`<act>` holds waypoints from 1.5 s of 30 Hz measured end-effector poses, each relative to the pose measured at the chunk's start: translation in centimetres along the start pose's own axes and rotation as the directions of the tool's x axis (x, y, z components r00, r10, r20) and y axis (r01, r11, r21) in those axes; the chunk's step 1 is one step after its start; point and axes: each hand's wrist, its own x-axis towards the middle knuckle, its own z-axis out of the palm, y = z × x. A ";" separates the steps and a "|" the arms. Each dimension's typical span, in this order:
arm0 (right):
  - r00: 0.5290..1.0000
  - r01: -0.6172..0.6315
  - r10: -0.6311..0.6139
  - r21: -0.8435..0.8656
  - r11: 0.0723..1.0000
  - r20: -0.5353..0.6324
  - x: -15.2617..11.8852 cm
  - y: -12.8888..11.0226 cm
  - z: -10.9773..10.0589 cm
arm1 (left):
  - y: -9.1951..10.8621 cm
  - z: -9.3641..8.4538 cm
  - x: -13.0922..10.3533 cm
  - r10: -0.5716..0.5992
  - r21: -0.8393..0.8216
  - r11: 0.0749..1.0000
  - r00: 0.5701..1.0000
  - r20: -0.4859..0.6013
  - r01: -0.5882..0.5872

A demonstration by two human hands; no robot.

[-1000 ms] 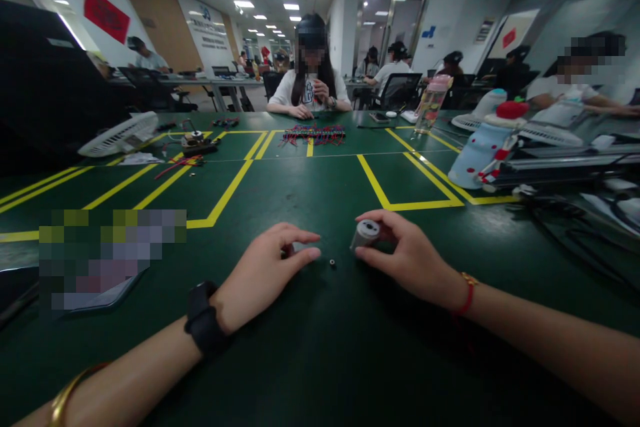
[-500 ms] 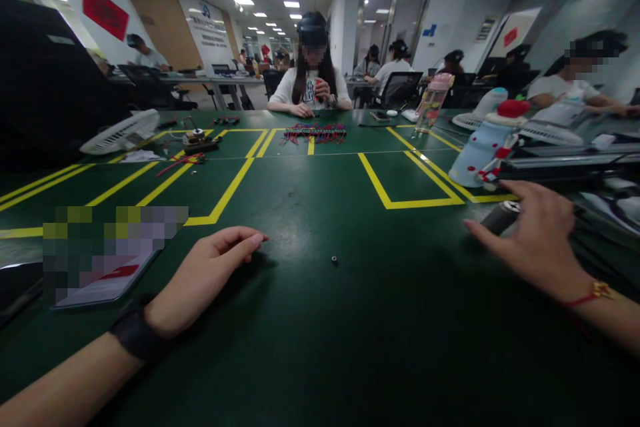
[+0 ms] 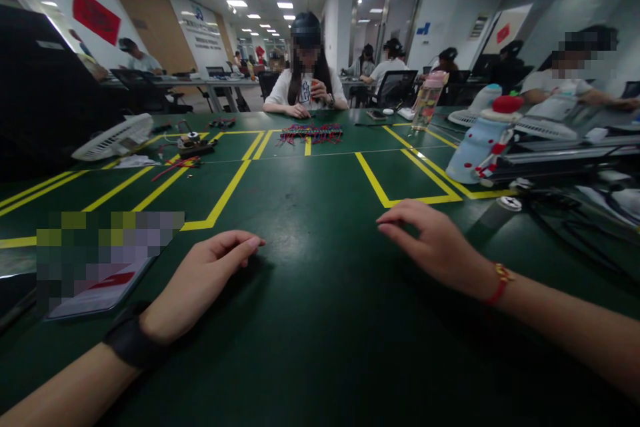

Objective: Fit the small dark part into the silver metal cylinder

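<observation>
My left hand (image 3: 213, 277) rests over the green table (image 3: 300, 320) at centre left, fingers curled and thumb tip against the index finger, with nothing showing in the pinch. Right of centre is my right hand (image 3: 433, 243), thumb and index tips drawn close together; whatever they may hold is hidden. A dark cylinder with a metallic top (image 3: 501, 212) stands just beyond my right hand's wrist. Beside my left forearm lies a flat clear-edged sleeve (image 3: 103, 290), partly pixelated.
A blue bottle with a red top (image 3: 470, 150) and black cables (image 3: 560, 233) are at right. Red-and-blue wired parts (image 3: 311, 134) lie far centre, before a seated person (image 3: 307, 83). A white fan (image 3: 115, 137) and small electronics (image 3: 190, 141) sit far left.
My right hand has moved left, away from the dark cylinder, and its fingers have closed together. The small round piece at the table's middle no longer shows. The view has shifted slightly.
</observation>
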 end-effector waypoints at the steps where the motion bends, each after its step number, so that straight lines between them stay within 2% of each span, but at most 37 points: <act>1: 0.996 -0.048 0.043 -0.073 0.996 -0.075 -0.6 1.4 -1.7 | -0.1 0.0 0.0 -0.004 -0.018 1.000 1.000 0.000 0.004; 3: 0.968 -0.183 0.127 -0.266 0.946 -0.216 -1.9 4.4 -5.0 | -0.2 0.0 0.1 -0.012 -0.050 0.999 1.000 0.000 0.012; 5: 0.931 -0.340 0.234 -0.431 0.836 -0.280 -3.3 7.3 -7.6 | -0.3 0.1 0.1 -0.017 -0.064 0.998 1.000 -0.001 0.017; 7: 0.893 -0.450 0.360 -0.506 0.736 -0.271 -4.3 9.7 -9.1 | -0.3 0.1 0.1 -0.022 -0.070 0.997 1.000 -0.002 0.022; 10: 0.857 -0.509 0.463 -0.514 0.690 -0.227 -5.1 11.4 -9.8 | -0.4 0.2 0.1 -0.038 -0.099 0.994 0.999 -0.013 0.037; 15: 0.802 -0.589 0.536 -0.499 0.636 -0.264 -5.0 11.2 -10.0 | -0.6 0.1 0.1 -0.049 -0.147 0.988 0.999 -0.019 0.045; 21: 0.735 -0.657 0.638 -0.479 0.583 -0.230 -5.1 10.7 -10.7 | -0.7 0.1 -0.1 -0.035 -0.126 0.991 0.999 -0.019 0.032; 26: 0.719 -0.679 0.654 -0.440 0.587 -0.237 -5.3 10.8 -10.8 | -0.3 0.2 -0.2 -0.026 -0.090 0.996 0.999 -0.021 0.024; 31: 0.652 -0.753 0.682 -0.393 0.528 -0.332 -5.3 11.1 -10.9 | 0.0 0.2 -0.3 -0.032 -0.103 0.994 0.999 -0.027 0.029; 33: 0.650 -0.750 0.697 -0.399 0.527 -0.302 -5.2 11.0 -11.0 | 0.0 0.2 -0.4 -0.033 -0.108 0.994 0.999 -0.025 0.030; 36: 0.676 -0.723 0.700 -0.398 0.565 -0.233 -5.2 10.8 -11.1 | 0.0 0.1 -0.4 -0.032 -0.102 0.994 0.999 -0.026 0.029; 39: 0.690 -0.718 0.683 -0.344 0.605 -0.240 -5.3 11.0 -11.0 | -0.1 0.1 -0.3 -0.029 -0.097 0.995 0.999 -0.034 0.025; 42: 0.675 -0.736 0.682 -0.333 0.590 -0.283 -5.4 11.3 -10.8 | -0.1 0.2 -0.3 -0.024 -0.098 0.995 0.999 -0.037 0.020; 45: 0.659 -0.745 0.701 -0.370 0.556 -0.272 -5.4 11.6 -10.7 | -0.2 0.3 -0.4 -0.027 -0.109 0.994 0.999 -0.046 0.022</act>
